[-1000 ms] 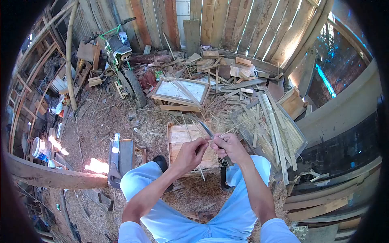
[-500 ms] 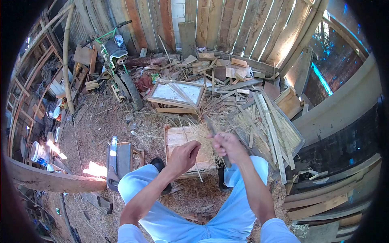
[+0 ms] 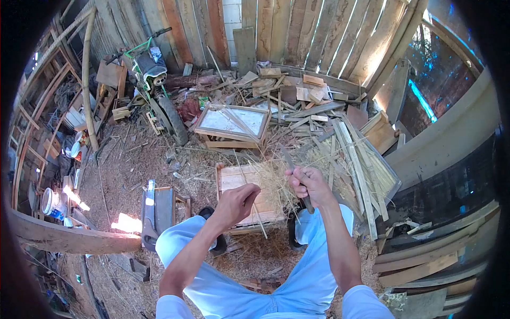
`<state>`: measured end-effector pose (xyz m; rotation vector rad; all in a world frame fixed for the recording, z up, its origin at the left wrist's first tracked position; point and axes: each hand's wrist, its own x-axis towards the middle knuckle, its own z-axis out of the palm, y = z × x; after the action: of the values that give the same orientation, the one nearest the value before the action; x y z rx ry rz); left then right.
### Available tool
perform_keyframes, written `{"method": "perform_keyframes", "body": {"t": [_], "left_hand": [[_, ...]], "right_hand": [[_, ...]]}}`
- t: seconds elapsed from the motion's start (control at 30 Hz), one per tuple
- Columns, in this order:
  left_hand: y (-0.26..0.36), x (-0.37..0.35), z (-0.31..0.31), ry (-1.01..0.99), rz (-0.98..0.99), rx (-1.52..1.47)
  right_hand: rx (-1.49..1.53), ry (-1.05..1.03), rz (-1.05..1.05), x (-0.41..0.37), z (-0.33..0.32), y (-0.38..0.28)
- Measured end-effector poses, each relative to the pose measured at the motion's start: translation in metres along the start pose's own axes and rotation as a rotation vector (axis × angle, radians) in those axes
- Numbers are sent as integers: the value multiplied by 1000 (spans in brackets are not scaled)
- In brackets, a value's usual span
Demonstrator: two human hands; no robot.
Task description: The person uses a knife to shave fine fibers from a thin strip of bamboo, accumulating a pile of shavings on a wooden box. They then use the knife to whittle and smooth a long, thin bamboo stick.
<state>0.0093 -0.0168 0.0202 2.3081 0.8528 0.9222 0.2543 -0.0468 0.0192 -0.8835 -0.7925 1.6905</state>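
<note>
My right hand (image 3: 312, 186) is wrapped round the handle of a knife (image 3: 288, 158), its dark narrow blade pointing up and away from me. My left hand (image 3: 237, 203) is closed, fingertips pinched. A long thin wooden strip (image 3: 260, 219) passes at those fingertips, sticking out above and below them. Beneath both hands stands a low wooden bench or box (image 3: 232, 178) with a pale plank top, between my feet. Pale curly shavings (image 3: 276, 186) are heaped on its right side, close to the knife.
A handsaw (image 3: 150, 212) lies on a dark box at the left. Ahead are a framed panel (image 3: 228, 123), a scrap wood pile (image 3: 313, 95) and a small motorbike (image 3: 159, 90). Long slats (image 3: 353, 175) lean at the right. A wooden beam (image 3: 79, 234) crosses on the left.
My right hand has moved slightly right and toward me with the knife, and the blade has tilted. The left hand has stayed nearly in place, with the strip still at its fingertips.
</note>
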Motion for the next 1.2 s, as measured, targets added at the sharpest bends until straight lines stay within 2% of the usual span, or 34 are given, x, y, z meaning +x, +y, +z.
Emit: {"method": "perform_keyframes", "body": {"t": [0.07,0.23,0.3,0.4,0.67,0.77,0.83,0.93,1.0,1.03,1.07,1.1,1.2], "left_hand": [[-3,-2,-6,-27,-54,-18],[-11,-6,-19,-44,-15,41],[-21,-10,-26,-18,-13,90],[-34,-17,-39,1,-69,52],[-42,-17,-55,-59,-142,107],[-46,-16,-57,-9,-39,98],[-53,-18,-67,38,-70,108],[-79,-31,-104,153,-161,163],[-90,-39,-120,253,-285,200],[-93,-37,-120,266,-283,209],[-95,-36,-112,232,-311,185],[-94,-35,-102,192,-342,158],[-74,-10,-64,237,-353,14]], "right_hand": [[2,36,-31,-3,-9,-7],[20,102,-82,-7,-31,-15],[59,230,-114,-9,-43,-19],[83,307,-164,-17,-53,-31],[73,337,-204,-22,-71,-36],[77,322,-218,-23,-77,-37],[95,314,-233,-26,-90,-37],[161,597,-402,-36,-125,-47],[156,602,-433,-45,-130,-44],[147,611,-461,-43,-126,-44],[70,620,-336,-39,-120,-38],[70,616,-333,-34,-101,-38],[-112,306,-184,-12,-40,-29]]}}
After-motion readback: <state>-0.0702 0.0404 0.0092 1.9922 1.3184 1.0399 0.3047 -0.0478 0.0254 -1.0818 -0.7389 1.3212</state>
